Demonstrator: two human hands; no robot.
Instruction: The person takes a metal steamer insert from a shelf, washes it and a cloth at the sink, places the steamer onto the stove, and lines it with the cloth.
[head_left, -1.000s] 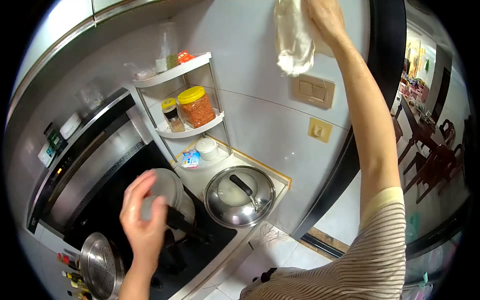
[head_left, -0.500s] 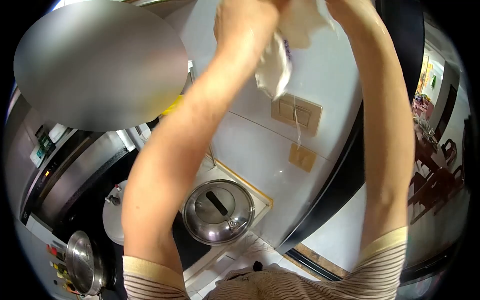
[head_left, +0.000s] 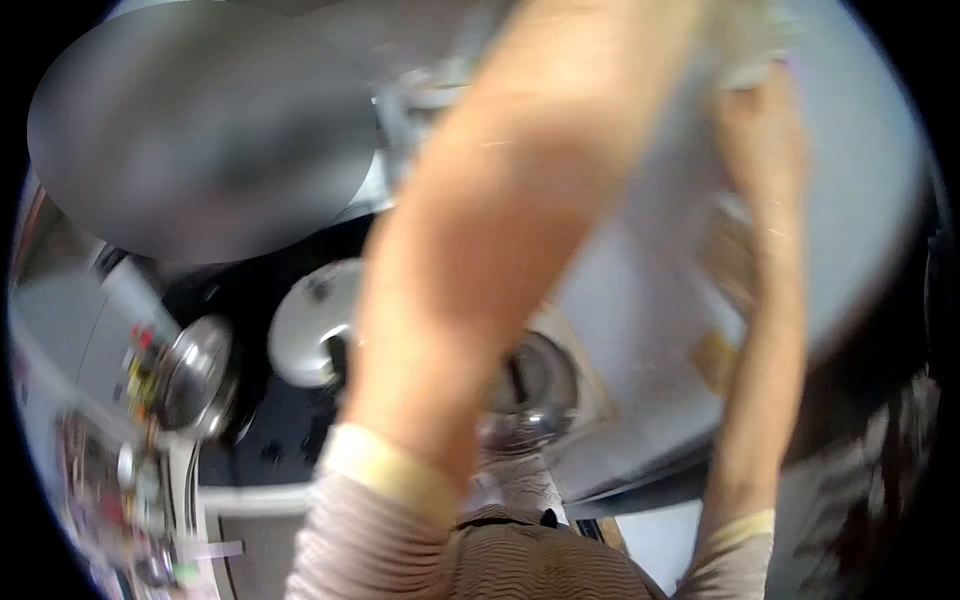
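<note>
Cream fabric cloth [head_left: 752,52] | right hand [head_left: 765,125] at its lower edge, fingers too blurred to tell | left hand beyond view

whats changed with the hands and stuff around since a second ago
The left hand has gone up from over the stove, out past the top edge. The view has swung and blurred. The right hand is still up at the pale cloth, its grip too blurred to judge. The domed lid, pot and metal pan stayed put.
</note>
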